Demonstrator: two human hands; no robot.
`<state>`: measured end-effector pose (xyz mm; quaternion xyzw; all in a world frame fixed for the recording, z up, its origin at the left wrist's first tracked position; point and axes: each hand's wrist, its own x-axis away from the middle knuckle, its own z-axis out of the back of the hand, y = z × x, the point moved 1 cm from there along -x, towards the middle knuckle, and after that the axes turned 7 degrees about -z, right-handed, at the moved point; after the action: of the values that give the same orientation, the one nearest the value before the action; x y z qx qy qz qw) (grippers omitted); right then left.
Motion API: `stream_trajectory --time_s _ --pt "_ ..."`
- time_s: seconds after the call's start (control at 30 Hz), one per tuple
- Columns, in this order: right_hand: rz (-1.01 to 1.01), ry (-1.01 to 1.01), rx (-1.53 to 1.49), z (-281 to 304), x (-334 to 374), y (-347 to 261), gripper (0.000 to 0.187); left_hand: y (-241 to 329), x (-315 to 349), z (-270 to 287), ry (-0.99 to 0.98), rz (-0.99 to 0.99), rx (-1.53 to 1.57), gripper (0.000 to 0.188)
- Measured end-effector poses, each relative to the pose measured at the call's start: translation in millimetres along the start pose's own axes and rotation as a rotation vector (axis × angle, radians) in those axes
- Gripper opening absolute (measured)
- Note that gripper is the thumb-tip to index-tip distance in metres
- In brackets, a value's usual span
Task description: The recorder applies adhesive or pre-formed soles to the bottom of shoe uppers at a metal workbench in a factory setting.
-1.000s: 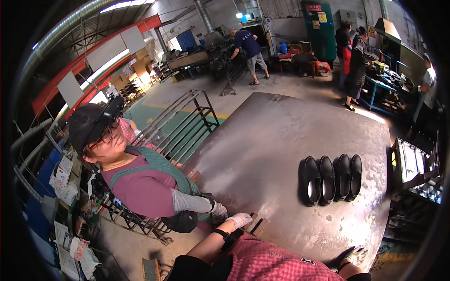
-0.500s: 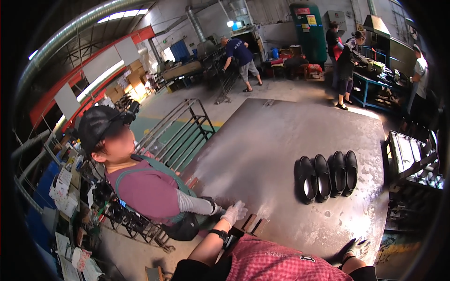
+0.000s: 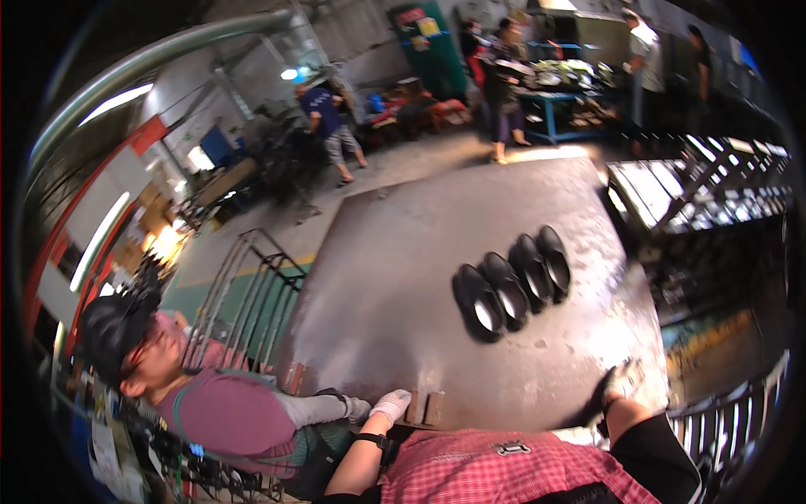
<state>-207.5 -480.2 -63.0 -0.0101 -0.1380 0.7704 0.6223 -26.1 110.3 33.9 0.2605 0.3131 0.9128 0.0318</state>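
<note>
My left hand (image 3: pixel 391 406), in a white glove, rests at the near edge of a large metal table (image 3: pixel 403 286), beside two small brown metal bars (image 3: pixel 434 408). Its fingers look curled in, with nothing visible in them. At the table's near right corner, my right hand (image 3: pixel 623 382), also gloved, lies on the surface with its fingers apart, somewhat blurred. Two pairs of black slip-on shoes (image 3: pixel 512 290) stand in a slanting row right of the table's middle, toes pointing away. Neither hand touches them.
Close on my left stands a person (image 3: pixel 235 416) in a cap and apron. A metal rack (image 3: pixel 243 294) adjoins the table's left side; another dark rack (image 3: pixel 672 193) stands beyond its right edge. Farther back, several people work near a blue bench (image 3: pixel 550 113) and a green cabinet (image 3: pixel 426 50).
The view has turned right, so the table and shoes appear farther left. My left hand's fingers have drawn in from being stretched out. My right hand stays at the table corner.
</note>
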Motion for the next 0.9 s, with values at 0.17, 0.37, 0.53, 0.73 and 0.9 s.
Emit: stream_trajectory --time_s 0.17,0.37,0.53,0.73,0.9 --pt "0.088 0.025 0.047 23.0 11.8 -12.9 0.063 49.8 5.6 7.8 0.225 -0.024 0.753 0.025" --pt "0.057 0.293 -0.001 -12.3 -19.4 -4.0 0.049 78.6 -24.0 46.6 0.247 0.068 0.935 0.024" --pt "0.034 0.215 -0.042 8.4 -11.8 -17.4 0.054 26.6 -11.1 -22.1 0.087 -0.229 -0.049 0.028" --pt "-0.038 0.130 0.029 18.9 0.9 -15.4 0.062 21.2 1.3 -29.1 -0.108 0.306 0.597 0.039" --pt "-0.102 0.147 0.049 20.4 -1.4 -8.0 0.068 33.6 -1.7 -8.7 0.034 0.258 0.811 0.029"
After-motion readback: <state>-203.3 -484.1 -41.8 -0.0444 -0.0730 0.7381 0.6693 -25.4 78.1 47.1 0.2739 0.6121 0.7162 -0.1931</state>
